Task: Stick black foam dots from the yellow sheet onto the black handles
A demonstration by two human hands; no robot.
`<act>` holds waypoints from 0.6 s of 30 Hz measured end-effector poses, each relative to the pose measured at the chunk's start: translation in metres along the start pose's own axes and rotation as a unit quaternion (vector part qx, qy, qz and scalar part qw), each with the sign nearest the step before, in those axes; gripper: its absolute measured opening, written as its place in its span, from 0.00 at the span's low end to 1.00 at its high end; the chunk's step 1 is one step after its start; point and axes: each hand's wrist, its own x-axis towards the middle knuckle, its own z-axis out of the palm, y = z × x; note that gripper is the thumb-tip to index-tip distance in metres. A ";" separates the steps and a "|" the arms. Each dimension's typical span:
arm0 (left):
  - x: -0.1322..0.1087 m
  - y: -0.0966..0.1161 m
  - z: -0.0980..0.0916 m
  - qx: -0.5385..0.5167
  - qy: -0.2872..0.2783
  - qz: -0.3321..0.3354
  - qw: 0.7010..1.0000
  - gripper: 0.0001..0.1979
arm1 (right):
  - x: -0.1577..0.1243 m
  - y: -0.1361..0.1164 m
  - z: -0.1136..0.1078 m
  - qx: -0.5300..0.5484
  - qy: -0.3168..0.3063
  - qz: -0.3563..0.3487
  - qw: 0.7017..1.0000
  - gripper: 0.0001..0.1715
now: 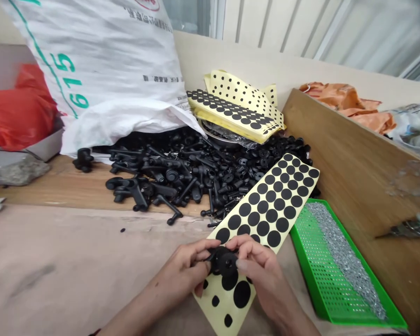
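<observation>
My left hand and my right hand meet low in the middle of the view, both pinching a black plastic knob part. The part's underside is largely hidden by my fingers. Beneath my hands lies a long yellow-backed sheet of black adhesive rubber dots, running up and to the right. Near my hands, several dots are gone from the backing. A heap of similar black plastic knobs and levers sits on the wooden shelf beyond my fingertips.
A green perforated tray holding small silver metal pieces stands to the right, against an angled wooden board. Further sheets lie on a steel bowl. A white woven sack slumps behind the heap.
</observation>
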 end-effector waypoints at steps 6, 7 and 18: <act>-0.002 0.001 0.002 -0.026 0.000 0.000 1.000 0.23 | 0.001 0.007 -0.003 -0.047 -0.001 -0.010 0.999 0.06; -0.003 0.001 0.002 -0.026 0.001 0.001 1.000 0.22 | 0.002 0.008 -0.003 -0.049 0.000 -0.011 0.999 0.06; -0.006 0.002 0.001 0.002 0.020 0.001 1.000 0.21 | 0.004 0.010 -0.004 -0.054 0.007 -0.011 0.998 0.07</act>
